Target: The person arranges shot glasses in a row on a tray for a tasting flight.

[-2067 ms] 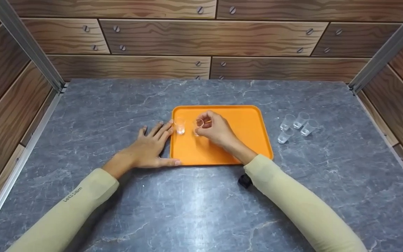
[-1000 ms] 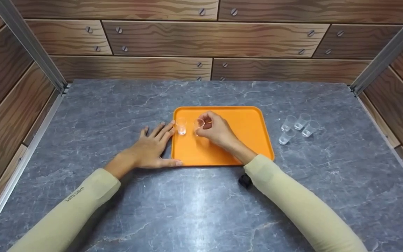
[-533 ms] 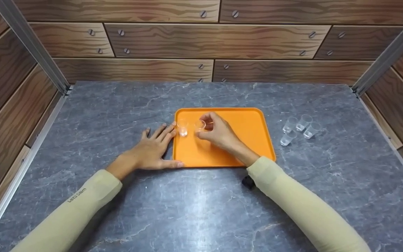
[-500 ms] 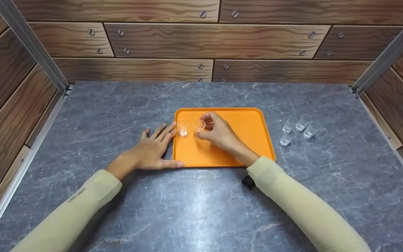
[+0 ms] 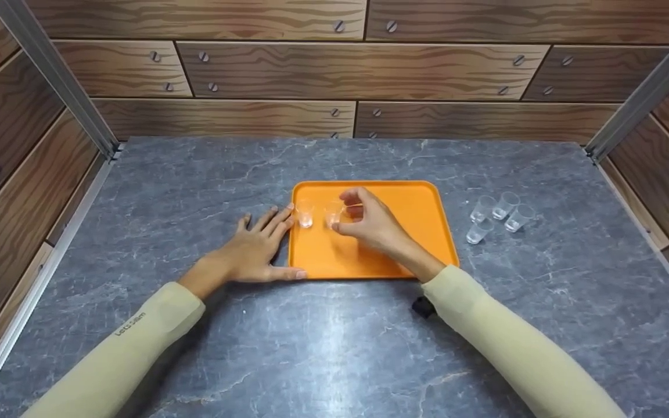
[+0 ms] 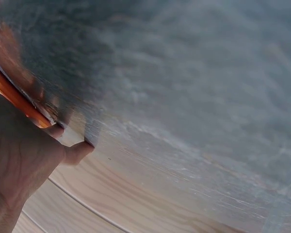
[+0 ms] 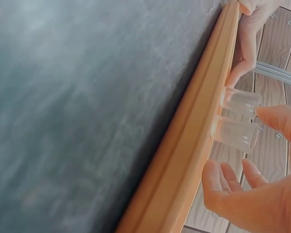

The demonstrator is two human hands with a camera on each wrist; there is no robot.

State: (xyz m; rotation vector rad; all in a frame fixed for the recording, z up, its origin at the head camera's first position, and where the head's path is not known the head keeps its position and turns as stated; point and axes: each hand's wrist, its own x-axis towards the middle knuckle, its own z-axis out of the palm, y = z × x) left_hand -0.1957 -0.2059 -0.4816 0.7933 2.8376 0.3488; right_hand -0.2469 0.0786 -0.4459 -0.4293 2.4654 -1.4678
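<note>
Rests the left hand (image 5: pixel 255 247) spread against the left edge of the tray (image 5: pixel 423 212), seemingly against sliding, and holds the right hand's (image 5: pixel 376 225) fingers (image 5: pixel 353 195) wide beside a cup (image 5: pixel 331 216) upright on the tray, presumably to avoid toppling it.

Left sleeve (image 5: pixel 119 351): lettering (image 5: pixel 130 324), probably "Lets Slim"

Three feeds reach me: one high, two low.
My head camera looks forward and down on the orange tray (image 5: pixel 410 203); both wrist cameras sit tilted near the tabletop (image 5: pixel 253 360), and all three share the tray and left hand (image 5: pixel 253 252).
</note>
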